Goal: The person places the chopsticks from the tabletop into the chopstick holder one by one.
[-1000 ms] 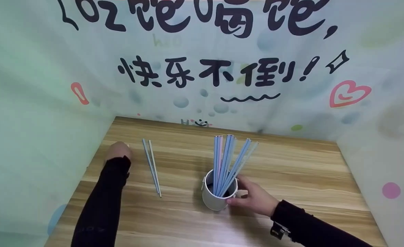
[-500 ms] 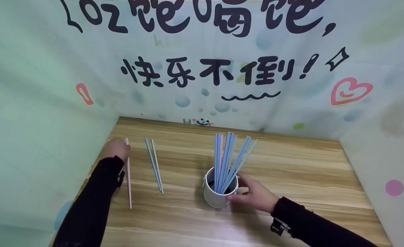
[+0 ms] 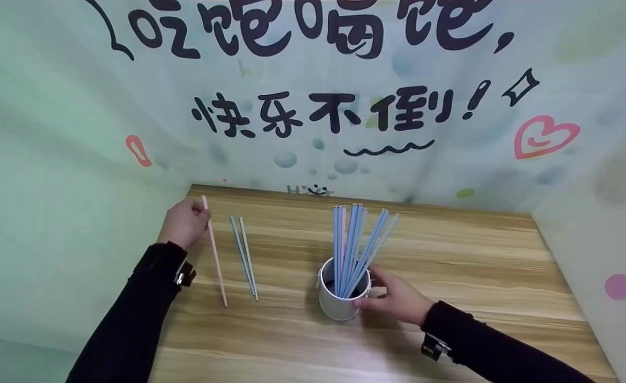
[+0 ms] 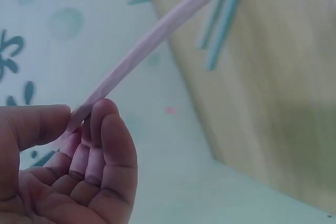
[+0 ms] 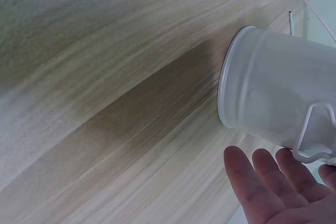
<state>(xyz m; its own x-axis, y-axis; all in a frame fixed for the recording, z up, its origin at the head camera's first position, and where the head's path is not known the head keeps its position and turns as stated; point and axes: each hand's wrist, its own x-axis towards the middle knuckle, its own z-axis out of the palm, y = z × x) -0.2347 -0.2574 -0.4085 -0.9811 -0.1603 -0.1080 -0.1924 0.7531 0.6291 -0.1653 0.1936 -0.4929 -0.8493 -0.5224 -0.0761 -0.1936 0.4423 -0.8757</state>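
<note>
My left hand (image 3: 184, 221) pinches a pink chopstick (image 3: 215, 252) near its upper end, between thumb and fingertips. In the left wrist view this chopstick (image 4: 142, 48) slants up and away from the hand (image 4: 100, 171). Just right of it, a blue chopstick (image 3: 241, 250) and a pale green chopstick (image 3: 248, 255) lie side by side on the table. A white cup (image 3: 339, 308) stands upright, filled with several blue, pink and pale chopsticks (image 3: 354, 239). Thumb and index finger of my right hand (image 3: 398, 300) hold the cup's handle side; its other fingers extend beneath the wire handle (image 5: 299, 140).
The wooden table (image 3: 291, 346) is bordered by a printed cloth backdrop (image 3: 291, 170) with dark lettering at the back. Pale cloth walls (image 3: 52, 213) rise on both sides, the left one close to my left hand.
The pink chopstick, hidden a second ago, has come into view in my left hand, its top shifting up and its lower end swinging right. My right hand stays at the cup.
</note>
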